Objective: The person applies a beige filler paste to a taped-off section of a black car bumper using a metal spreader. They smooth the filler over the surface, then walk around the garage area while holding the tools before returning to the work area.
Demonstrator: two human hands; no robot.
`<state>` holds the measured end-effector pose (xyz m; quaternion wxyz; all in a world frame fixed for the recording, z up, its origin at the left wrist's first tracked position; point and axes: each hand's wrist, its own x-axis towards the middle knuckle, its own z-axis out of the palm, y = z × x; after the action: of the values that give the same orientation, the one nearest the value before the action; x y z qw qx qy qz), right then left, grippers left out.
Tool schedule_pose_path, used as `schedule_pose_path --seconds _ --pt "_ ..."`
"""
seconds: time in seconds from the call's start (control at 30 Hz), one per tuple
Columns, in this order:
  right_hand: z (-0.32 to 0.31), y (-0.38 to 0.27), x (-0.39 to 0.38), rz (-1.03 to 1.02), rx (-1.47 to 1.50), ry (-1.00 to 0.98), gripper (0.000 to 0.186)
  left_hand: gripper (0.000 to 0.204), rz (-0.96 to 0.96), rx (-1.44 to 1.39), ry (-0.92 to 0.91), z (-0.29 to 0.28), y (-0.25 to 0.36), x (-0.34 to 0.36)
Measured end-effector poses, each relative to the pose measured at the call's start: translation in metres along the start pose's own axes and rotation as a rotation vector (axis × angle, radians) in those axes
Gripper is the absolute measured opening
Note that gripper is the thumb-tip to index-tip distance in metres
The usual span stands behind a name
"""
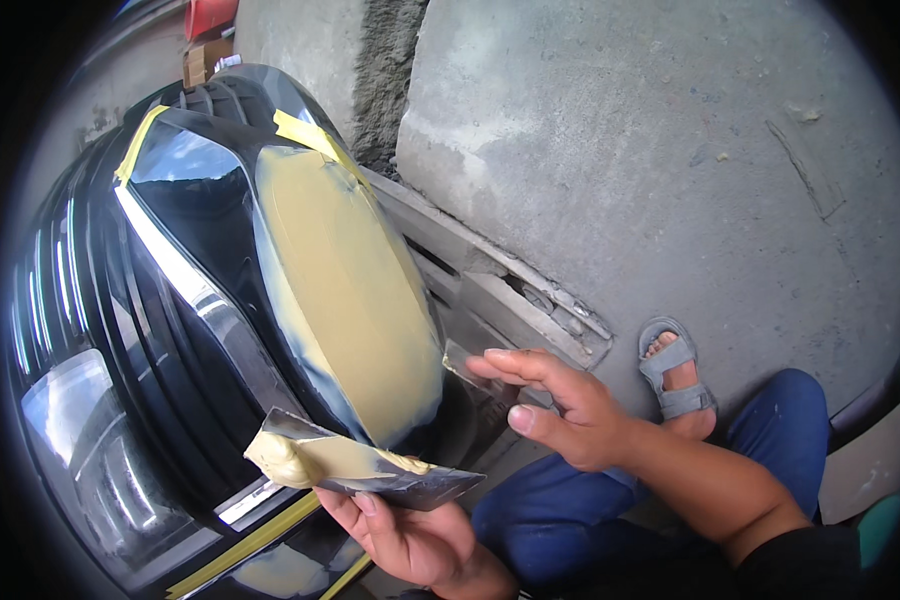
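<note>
In my left hand (pixel 410 535) lies a dark flat mixing board (pixel 435 488), gripped at its lower edge. A thick lump of beige body filler (pixel 282 460) sits on its left end, with a thinner smear across the rest. My right hand (pixel 570 405) pinches a thin spreader (pixel 470 375), seen almost edge-on and partly hidden by the fingers. A little filler clings to its tip, close to the panel's lower right side. Just left of that hand is a black car body (pixel 185 350) with a long, smoothed beige filler patch (pixel 345 285), greyish along its rim.
Yellow masking tape (pixel 305 132) borders the panel at the top and bottom. A broken concrete edge (pixel 530 300) runs beside the car. Concrete floor (pixel 650 150) stretches to the right, near my sandalled foot (pixel 678 370). A cardboard box (pixel 205 62) stands at the far left.
</note>
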<state>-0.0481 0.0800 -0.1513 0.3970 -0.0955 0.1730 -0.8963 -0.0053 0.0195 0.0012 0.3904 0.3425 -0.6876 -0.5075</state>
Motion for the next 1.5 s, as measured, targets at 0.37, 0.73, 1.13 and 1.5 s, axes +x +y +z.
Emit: schedule_pose_path --seconds 0.37,0.73,1.13,1.5 --pt "-0.032 -0.044 -0.01 -0.114 -0.776 -0.019 0.049 0.046 0.002 -0.076 -0.073 0.009 0.007 0.003" --pt "0.018 -0.147 0.02 -0.45 -1.209 -0.016 0.041 0.049 0.125 -0.043 -0.089 0.046 0.019 -0.003" --pt "0.022 -0.238 -0.003 -0.325 -1.344 -0.162 0.042 0.048 0.256 -0.142 -0.09 0.072 0.075 0.003" --pt "0.002 -0.279 0.026 0.122 -0.465 0.204 0.055 0.048 0.291 -0.285 0.144 0.106 0.107 0.051"
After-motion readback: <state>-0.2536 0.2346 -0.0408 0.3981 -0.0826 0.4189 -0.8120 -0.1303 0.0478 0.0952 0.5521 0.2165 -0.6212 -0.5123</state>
